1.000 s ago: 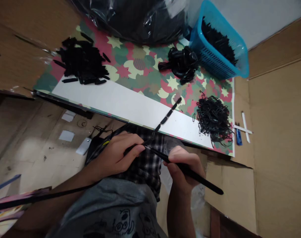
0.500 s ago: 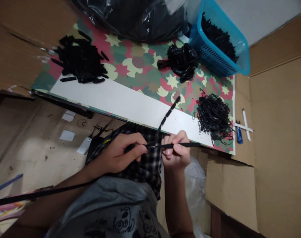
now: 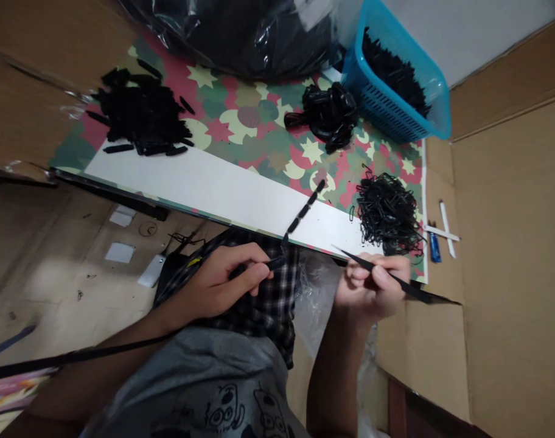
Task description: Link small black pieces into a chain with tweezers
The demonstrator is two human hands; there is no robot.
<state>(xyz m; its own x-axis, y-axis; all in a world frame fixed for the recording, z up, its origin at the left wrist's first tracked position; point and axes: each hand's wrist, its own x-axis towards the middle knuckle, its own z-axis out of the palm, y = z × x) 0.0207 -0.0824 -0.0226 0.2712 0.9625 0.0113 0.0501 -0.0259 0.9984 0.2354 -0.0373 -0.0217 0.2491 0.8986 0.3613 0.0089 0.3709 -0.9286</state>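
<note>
My left hand (image 3: 234, 274) is closed, thumb against fingers, on the end of a black segmented strip (image 3: 300, 216). Short black pieces joined in a row make up this strip, which runs from my fingers over the table edge onto the white band. My right hand (image 3: 373, 283) grips slim black tweezers (image 3: 366, 263), their fine tip pointing left, apart from the strip. Just beyond that hand lies a tangled heap of thin black loops (image 3: 387, 213). A pile of short black pieces (image 3: 143, 115) is at the far left of the table.
A blue basket (image 3: 396, 115) of black pieces stands at the back right, beside a glossy black bundle (image 3: 325, 112). Behind is a large black plastic bag (image 3: 241, 36). A blue-handled tool (image 3: 435, 246) and white sticks (image 3: 447, 228) lie right. A black strap (image 3: 76, 356) crosses my left forearm.
My right hand has moved right with the tweezers, away from my left hand, and their tip now points up and left. My left hand keeps its hold on the strip.
</note>
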